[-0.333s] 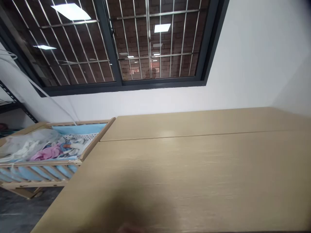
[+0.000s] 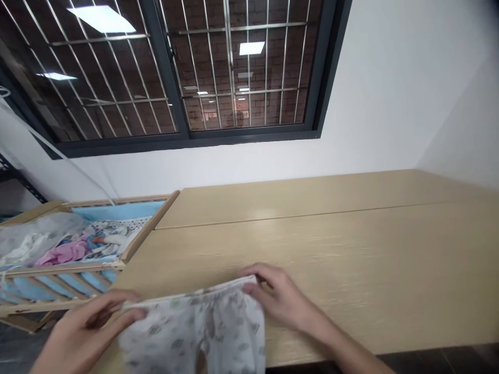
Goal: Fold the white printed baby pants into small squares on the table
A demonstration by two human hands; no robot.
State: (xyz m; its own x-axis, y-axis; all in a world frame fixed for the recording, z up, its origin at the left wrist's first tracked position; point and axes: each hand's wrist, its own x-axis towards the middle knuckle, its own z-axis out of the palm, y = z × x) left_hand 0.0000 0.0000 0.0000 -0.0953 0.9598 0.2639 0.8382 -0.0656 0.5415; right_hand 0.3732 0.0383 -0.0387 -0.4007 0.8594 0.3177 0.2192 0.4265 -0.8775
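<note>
As left hand (image 2: 88,324) and right hand (image 2: 283,296) pinch its top corners, printed cloth (image 2: 167,335) spans between them at near edge of table (image 2: 335,249), neither hand closer; top edge crosswise, length toward person, lower end I can't see.

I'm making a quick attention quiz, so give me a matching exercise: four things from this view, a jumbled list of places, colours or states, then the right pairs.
1. printed pants
2. pink cloth
3. wooden crib
4. window frame

A. lying in the crib
B. dark, above the tabletop
C. held by left hand and right hand
D. left of the tabletop

Pairs: 1-C, 2-A, 3-D, 4-B
</note>
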